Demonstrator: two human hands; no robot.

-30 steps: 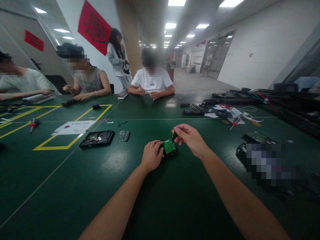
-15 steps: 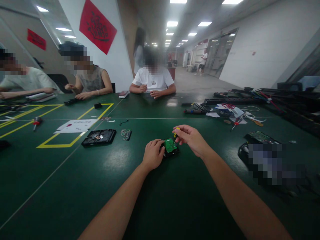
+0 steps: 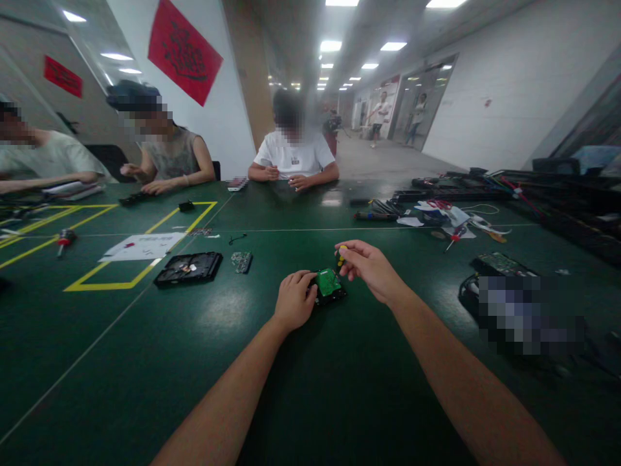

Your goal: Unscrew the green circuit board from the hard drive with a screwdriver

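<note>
A hard drive with a green circuit board facing up lies on the green table in front of me. My left hand grips it from the left, fingers over its far side and thumb along the near part. In my right hand a small screwdriver with a yellow and black handle is pinched between fingertips and thumb. It stands nearly upright, tip down at the board's right part. Whether the tip sits in a screw is too small to tell.
Left of the drive are a loose circuit board, an opened black case and a paper sheet. A red-handled screwdriver lies farther left. Cables and tools cover the back right. People sit across the table.
The camera view has shifted slightly. Both hands, the hard drive and the screwdriver keep nearly the same position relative to one another.
</note>
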